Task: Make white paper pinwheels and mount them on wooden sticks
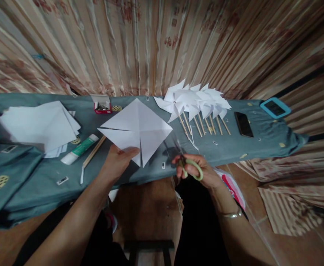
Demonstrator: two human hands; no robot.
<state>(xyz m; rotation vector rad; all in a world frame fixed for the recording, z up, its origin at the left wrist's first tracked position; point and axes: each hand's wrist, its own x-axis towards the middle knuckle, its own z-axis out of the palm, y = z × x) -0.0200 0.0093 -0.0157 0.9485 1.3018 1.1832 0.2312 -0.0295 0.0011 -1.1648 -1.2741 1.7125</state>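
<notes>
My left hand (pixel 122 159) pinches the lower left part of a white paper square (pixel 153 127), its thumb on top and its fingers hidden beneath. The square is turned corner-up, with slits cut inward from its left and bottom corners. Crease lines cross its middle. In my right hand (pixel 196 170) is a pair of scissors (pixel 194 169) with pale green handles, the fingers wrapped around them. Their blades point up and left, blurred, a little to the right of the paper and apart from it.
Several paper pinwheels (pixel 195 99) on wooden sticks lie at the back right. Farther right are a phone (pixel 244 124) and a blue-framed device (pixel 275 107). Leftward lie a small red box (pixel 102 107), a glue tube (pixel 79 149), wooden sticks (pixel 94 151) and stacked paper (pixel 40 123).
</notes>
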